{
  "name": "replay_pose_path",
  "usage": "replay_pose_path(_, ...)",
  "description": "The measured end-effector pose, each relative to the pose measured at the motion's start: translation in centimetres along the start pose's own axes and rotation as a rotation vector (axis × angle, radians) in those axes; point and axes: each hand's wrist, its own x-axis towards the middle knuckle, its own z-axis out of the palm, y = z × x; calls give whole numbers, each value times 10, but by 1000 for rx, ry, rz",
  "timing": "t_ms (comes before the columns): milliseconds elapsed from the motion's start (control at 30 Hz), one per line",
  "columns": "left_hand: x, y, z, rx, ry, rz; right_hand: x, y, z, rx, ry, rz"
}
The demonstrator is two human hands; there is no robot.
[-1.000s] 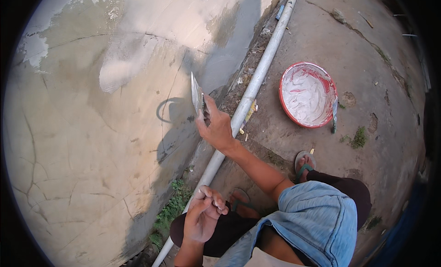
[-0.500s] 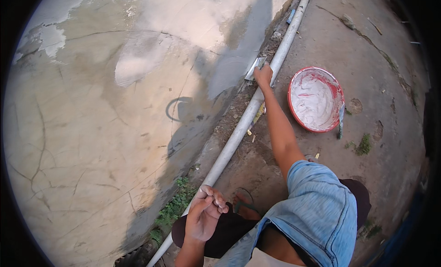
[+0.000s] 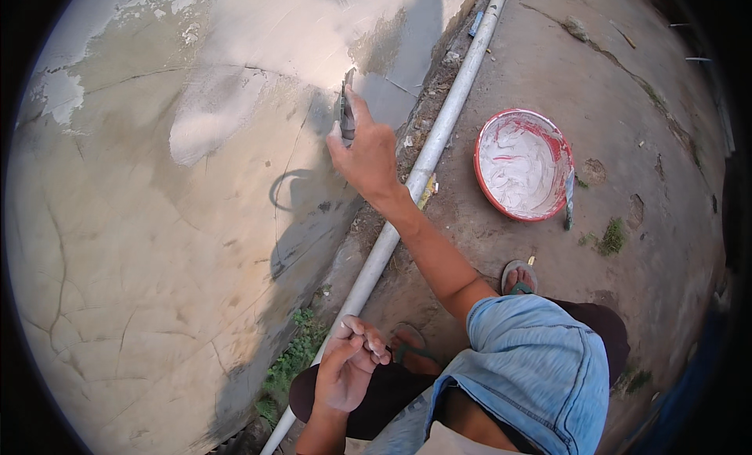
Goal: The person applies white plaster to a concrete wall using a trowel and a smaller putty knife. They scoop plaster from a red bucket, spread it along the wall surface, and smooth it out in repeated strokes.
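My right hand grips a flat metal trowel against the plastered wall, at a patch of pale filler beside bare grey areas. My left hand is palm up near my left knee, its fingers curled toward the thumb, with nothing visible in the palm and pale smears on the fingertips. To the right of my right hand, a red-rimmed basin holds creamy white paste, with a long narrow tool at its right rim.
A pale pipe runs along the wall's foot. Weeds grow beside it. My sandaled feet stand on cracked concrete ground. A small blue piece lies by the pipe's far end.
My right hand swung rightward to the wall's lower edge half a second ago, then back leftward, higher than at first, with the trowel. My left hand has barely moved.
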Motion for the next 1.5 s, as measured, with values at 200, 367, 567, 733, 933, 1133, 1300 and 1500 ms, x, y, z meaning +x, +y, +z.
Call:
replay_pose_path(200,6,6,1,-27,31,39,8,14,-44,234,86,-2)
replay_pose_path(367,3,3,4,-28,27,39,63,192,-89,-167,290,291)
replay_pose_path(567,4,1,4,-29,91,36,80,278,-26,-385,205,317)
replay_pose_path(733,3,1,6,-23,83,38,95,293,-17,-385,209,434)
replay_pose_path(933,-5,4,5,-24,94,56,112,235,-22,-238,217,281)
replay_pose_path(1133,-7,5,2,-12,72,37,130,91,-32,67,171,78)
replay_pose_path(1300,-3,1,4,2,23,6,114,-9,-13,-133,189,-215)
replay_pose_path(1500,-10,4,-2,-8,47,56,71,-39,-36,-63,106,-263)
